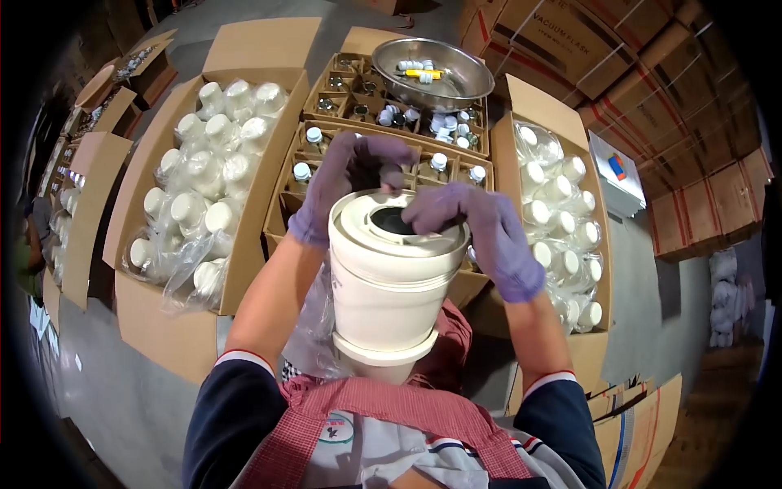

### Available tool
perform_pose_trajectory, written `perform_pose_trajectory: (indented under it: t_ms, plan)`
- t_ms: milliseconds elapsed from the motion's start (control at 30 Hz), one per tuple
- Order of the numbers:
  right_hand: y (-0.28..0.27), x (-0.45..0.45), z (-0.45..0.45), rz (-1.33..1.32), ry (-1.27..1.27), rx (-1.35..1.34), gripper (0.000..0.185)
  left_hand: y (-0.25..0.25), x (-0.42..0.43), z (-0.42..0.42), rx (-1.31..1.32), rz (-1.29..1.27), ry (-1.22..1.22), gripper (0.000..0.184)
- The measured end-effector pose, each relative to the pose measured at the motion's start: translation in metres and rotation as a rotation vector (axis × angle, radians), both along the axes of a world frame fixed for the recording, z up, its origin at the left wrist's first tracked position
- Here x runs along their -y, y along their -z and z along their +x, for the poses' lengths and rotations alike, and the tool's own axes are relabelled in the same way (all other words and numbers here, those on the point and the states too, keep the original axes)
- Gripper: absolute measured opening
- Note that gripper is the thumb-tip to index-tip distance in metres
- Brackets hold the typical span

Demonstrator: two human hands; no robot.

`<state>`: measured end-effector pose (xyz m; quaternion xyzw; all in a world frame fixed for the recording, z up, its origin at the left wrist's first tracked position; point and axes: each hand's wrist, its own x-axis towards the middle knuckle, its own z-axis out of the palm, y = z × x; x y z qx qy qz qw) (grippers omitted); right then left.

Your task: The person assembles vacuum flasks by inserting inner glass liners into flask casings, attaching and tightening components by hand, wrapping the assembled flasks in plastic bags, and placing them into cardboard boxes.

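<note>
The item at hand, a tall white plastic tapered round vessel (387, 301), is upright at near centre, in front of the person's body; its support cannot be made out. The purple-gloved left hand (338, 179) is at the far left of its top, fingers curled inward; whether they are clamped on the rim cannot be told. The purple-gloved right hand (487, 224) lies over the right of the top, its fingers bent close to the dark round centre (393, 218); whether they pinch anything cannot be told.

Handling, as judged: keep the vessel upright, with one hand steadying the rim while the other works at the middle. Pressure should be even and straight down, since the base looks narrower than the top and could tip.

Count: one vessel, two gloved hands. One shiny round steel bowl (383, 67), at far centre, holds one yellow stick-shaped object (423, 73). Two divided brown cardboard cartons, one far (487, 134) and one nearer (273, 216); at least four white-capped bottles show in the nearer. The left open brown carton (114, 244) and the right open brown carton (604, 244) each show roughly fourteen white round-ended pieces (218, 216); plastic film prevents an exact count.
</note>
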<state>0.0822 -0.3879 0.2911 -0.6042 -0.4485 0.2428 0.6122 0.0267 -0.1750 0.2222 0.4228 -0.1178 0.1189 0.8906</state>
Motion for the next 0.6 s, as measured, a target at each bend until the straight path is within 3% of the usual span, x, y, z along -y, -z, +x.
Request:
perform_pose_trajectory:
  t_ms: [33, 100, 167, 200, 267, 300, 367, 467, 500, 533, 600]
  plan:
    - [-0.015, -0.007, -0.009, -0.058, 0.022, 0.231, 0.063, -0.009, 0.001, 0.005, -0.092, -0.222, 0.023, 0.051]
    - [-0.009, -0.014, -0.015, -0.14, 0.166, 0.761, 0.058, 0.004, 0.001, 0.023, -0.127, -0.217, 0.033, 0.051]
    - [-0.023, -0.033, -0.014, -0.235, 0.188, 0.567, 0.058, 0.001, 0.0, 0.027, -0.135, -0.108, -0.04, 0.056]
    - [-0.024, -0.037, -0.005, -0.26, 0.158, 0.338, 0.059, 0.0, 0.0, 0.023, -0.129, -0.097, -0.03, 0.065]
    - [-0.001, -0.036, 0.017, -0.162, 0.183, 0.32, 0.066, -0.003, -0.002, 0.022, -0.132, -0.094, 0.005, 0.072]
    - [0.011, -0.028, 0.035, -0.086, 0.113, 0.099, 0.054, -0.012, -0.007, 0.01, -0.123, 0.057, -0.016, 0.076]
    - [0.042, -0.026, 0.049, 0.058, 0.068, -0.231, 0.056, -0.022, 0.005, -0.002, -0.068, 0.276, -0.143, 0.074]
    - [0.032, -0.026, 0.039, 0.116, 0.001, -0.287, 0.051, -0.028, 0.002, -0.009, 0.007, 0.417, -0.226, 0.072]
    - [0.015, -0.023, 0.031, 0.076, 0.001, -0.297, 0.047, -0.033, -0.002, -0.013, -0.175, 0.316, -0.178, 0.069]
    - [-0.002, -0.02, 0.023, 0.035, 0.0, -0.306, 0.043, -0.019, -0.021, -0.008, -0.044, 0.24, -0.007, 0.063]
    - [-0.022, -0.02, 0.006, -0.067, -0.012, 0.271, 0.056, -0.009, -0.015, 0.007, -0.035, -0.06, -0.014, 0.06]
